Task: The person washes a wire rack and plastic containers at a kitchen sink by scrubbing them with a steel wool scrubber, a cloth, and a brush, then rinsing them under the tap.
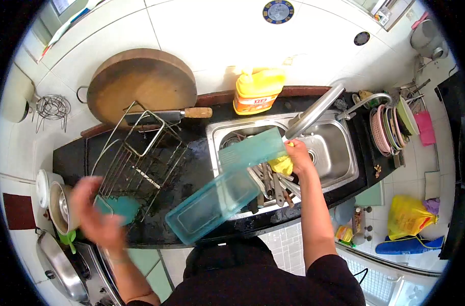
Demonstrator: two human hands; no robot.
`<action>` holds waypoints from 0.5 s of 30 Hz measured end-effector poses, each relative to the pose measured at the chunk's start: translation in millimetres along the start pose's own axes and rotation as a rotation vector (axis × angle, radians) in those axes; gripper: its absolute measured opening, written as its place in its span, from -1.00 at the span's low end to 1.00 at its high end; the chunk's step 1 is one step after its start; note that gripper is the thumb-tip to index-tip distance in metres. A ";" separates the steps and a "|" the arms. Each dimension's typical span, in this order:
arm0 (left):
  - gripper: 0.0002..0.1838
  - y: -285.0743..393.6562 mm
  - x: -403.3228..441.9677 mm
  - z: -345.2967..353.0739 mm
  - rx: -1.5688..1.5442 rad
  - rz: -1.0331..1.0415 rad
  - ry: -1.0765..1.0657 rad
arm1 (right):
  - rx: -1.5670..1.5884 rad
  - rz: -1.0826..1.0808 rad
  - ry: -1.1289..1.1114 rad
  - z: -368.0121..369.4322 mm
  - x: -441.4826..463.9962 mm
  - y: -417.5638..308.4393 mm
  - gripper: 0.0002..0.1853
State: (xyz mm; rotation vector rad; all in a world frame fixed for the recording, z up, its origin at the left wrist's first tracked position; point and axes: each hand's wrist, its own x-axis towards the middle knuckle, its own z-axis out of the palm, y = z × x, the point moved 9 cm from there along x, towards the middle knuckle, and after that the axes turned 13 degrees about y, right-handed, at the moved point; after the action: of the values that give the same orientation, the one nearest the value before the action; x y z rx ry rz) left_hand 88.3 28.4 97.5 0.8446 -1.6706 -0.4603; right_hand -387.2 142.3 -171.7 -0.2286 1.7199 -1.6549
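My right hand [300,157] is closed round a yellow cloth [282,165] at the end of a ribbed teal plastic piece [253,148], above the sink. A long translucent teal plastic box [212,206] slants down to the left from it, across the counter edge; whether the two are joined I cannot tell. Knives and other utensils [273,186] lie partly hidden beneath them at the sink's front. Smeared by motion, my left hand [97,217] is over the counter's left side, next to a teal piece [121,209] by the wire rack [146,158].
The steel double sink [349,153] has a tap [314,112] over it. Behind stand a yellow jug [258,92] and a round wooden board [140,86], with a cleaver [184,114] before it. Plates and baskets [390,130] stand at right; pots [61,204] and a stove [97,270] at left.
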 end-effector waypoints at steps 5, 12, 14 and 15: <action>0.20 -35.0 -104.8 232.6 -0.367 -0.336 -0.483 | 0.111 0.149 -0.226 31.4 3.3 20.8 -0.87; -0.31 -28.2 -105.3 287.8 -0.175 -0.224 -0.409 | -0.244 -0.301 0.187 -41.3 24.9 11.7 -0.66; -0.34 -19.5 -108.0 290.9 -0.205 -0.129 -0.400 | -0.045 -0.243 0.253 -38.0 -13.0 -35.6 -0.54; -0.33 -20.1 -113.6 293.1 -0.189 -0.107 -0.403 | -0.102 -0.308 0.226 -35.7 -19.7 -50.5 -0.48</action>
State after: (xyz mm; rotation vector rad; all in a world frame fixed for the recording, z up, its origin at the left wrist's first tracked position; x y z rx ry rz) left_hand -175.0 60.2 -72.4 0.7352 -1.9142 -0.8952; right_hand -412.0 174.3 -121.0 -0.3834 2.0222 -1.8732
